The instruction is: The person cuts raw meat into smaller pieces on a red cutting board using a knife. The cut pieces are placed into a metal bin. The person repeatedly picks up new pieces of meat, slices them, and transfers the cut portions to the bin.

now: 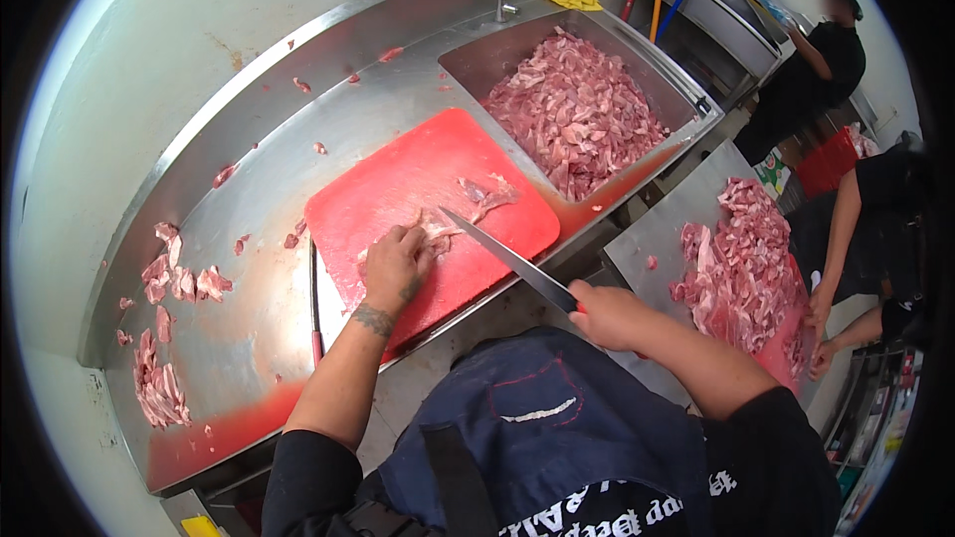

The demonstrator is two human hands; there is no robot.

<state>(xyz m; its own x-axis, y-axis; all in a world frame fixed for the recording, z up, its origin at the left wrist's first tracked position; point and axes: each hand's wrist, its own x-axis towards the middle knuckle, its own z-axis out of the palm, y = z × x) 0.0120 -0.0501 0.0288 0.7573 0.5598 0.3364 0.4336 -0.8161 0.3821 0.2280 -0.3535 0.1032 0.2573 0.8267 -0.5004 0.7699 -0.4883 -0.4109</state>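
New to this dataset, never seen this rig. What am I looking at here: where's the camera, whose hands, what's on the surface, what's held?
There is no machine: a person works bare-handed, and one fisheye camera on their head looks down, so straight edges bend. The left hand presses a piece of raw meat onto a red cutting board on a steel counter. The right hand grips a long knife, its blade over the board. A sink holds cut meat, and scraps lie at the left. Other people work at the right.
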